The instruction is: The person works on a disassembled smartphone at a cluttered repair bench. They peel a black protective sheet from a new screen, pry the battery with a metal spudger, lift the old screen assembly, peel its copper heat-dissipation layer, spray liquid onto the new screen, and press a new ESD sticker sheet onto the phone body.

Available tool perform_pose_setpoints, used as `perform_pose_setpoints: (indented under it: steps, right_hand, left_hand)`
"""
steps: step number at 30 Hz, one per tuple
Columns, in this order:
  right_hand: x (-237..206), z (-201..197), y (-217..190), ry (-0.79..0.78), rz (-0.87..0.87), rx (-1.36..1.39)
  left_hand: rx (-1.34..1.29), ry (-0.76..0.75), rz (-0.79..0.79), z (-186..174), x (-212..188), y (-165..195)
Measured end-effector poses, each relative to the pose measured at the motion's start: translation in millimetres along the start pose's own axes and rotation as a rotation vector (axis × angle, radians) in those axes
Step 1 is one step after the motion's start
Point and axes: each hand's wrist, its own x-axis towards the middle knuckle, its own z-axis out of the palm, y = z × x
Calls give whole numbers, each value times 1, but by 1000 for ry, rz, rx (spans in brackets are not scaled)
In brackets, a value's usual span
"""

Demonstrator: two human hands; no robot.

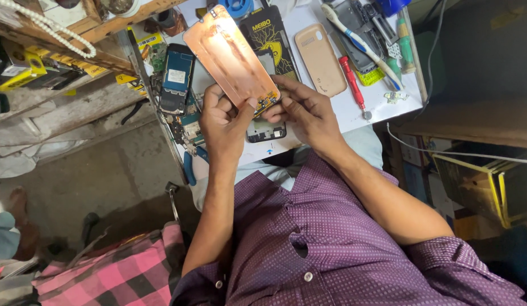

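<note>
beige phone back cover (320,59) | red screwdriver (354,85) | toothbrush (360,42) | opened phone (175,79)

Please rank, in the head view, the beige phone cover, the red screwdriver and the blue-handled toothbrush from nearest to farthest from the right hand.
From the right hand:
1. Beige phone cover, just above the hand.
2. Red screwdriver, beyond the cover's right edge; close to the cover's rank.
3. Toothbrush, toward the table's far corner.

The copper-coloured phone panel (229,56) covered much of the black box (272,39) behind it, and the fingertips hid its lower corner. The small dark phone frame (266,131) lay half hidden under the hands. The top edge cut off the blue tape roll (239,7) and the grey tools (360,22).
</note>
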Motion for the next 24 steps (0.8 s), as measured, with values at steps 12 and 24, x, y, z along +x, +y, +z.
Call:
perform_pose_setpoints:
  steps: [12,24]
  right_hand:
    - [-5,-8,14,-11,9,12]
    - [-1,2,3,-16,2,-41]
  left_hand:
    - [-40,26,-54,-6,-2,-8]
    - [39,72,-138,-7,-2,3]
